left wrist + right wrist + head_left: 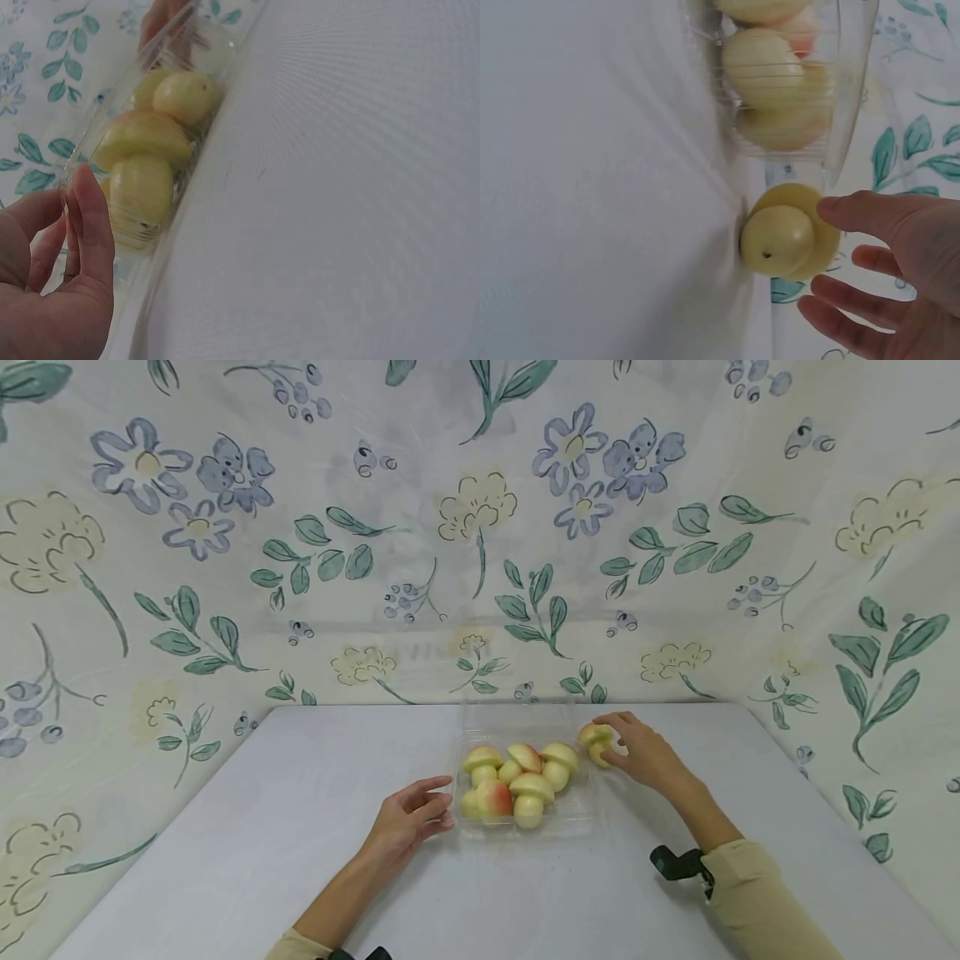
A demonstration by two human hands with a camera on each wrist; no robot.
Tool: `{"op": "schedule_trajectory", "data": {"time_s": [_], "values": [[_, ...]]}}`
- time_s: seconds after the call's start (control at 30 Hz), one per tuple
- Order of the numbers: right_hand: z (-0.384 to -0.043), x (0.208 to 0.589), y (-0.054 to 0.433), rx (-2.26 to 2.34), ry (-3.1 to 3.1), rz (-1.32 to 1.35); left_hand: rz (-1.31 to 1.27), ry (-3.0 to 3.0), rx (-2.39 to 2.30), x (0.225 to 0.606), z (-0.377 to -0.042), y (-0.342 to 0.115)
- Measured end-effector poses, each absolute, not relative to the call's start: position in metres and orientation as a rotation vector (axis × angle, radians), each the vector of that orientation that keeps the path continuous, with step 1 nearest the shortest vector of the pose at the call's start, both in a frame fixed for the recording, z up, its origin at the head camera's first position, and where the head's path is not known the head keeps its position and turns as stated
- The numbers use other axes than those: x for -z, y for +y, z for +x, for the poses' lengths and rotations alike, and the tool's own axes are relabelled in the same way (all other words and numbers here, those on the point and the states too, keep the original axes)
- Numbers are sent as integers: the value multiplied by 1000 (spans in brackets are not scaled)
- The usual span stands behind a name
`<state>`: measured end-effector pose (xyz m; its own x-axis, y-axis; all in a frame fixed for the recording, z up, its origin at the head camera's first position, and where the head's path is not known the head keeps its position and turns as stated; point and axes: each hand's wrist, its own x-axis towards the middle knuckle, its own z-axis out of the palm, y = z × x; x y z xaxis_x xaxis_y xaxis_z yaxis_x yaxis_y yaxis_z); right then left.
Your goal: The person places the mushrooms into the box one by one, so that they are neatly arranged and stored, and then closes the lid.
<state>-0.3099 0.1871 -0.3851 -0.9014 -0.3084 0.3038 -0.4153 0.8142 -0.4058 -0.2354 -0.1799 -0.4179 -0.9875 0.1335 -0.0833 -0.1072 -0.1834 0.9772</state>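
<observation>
A clear plastic box (pixel 588 827) holds several yellow-green mushroom-shaped pieces (pixel 531 789), some blushed red on the cap. Outside its right side, one more mushroom-shaped piece (pixel 595 743) rests on the table. My right hand (pixel 645 752) has thumb and index finger around that piece's cap; in the right wrist view the thumb (pixel 855 210) lies against it, other fingers spread below. My left hand (pixel 408 818) is at the box's left side, fingers loosely bent, fingertips by the wall (pixel 82 142); whether they press on it is hard to tell.
The white table (pixel 337 752) runs back to a floral-patterned cloth (pixel 480 527). A transparent lid (pixel 517 714) seems to stand up behind the box. Dark wrist devices (pixel 678 864) sit by the sleeves.
</observation>
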Motion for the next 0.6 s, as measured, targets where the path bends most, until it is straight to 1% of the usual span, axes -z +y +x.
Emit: {"op": "schedule_trajectory", "data": {"time_s": [0.33, 0.6], "values": [[-314, 396, 188, -569, -2828, 617, 26, 1916, -2299, 419, -236, -181], [-316, 400, 190, -574, -2781, 585, 27, 1918, -2296, 420, -236, -181]]}}
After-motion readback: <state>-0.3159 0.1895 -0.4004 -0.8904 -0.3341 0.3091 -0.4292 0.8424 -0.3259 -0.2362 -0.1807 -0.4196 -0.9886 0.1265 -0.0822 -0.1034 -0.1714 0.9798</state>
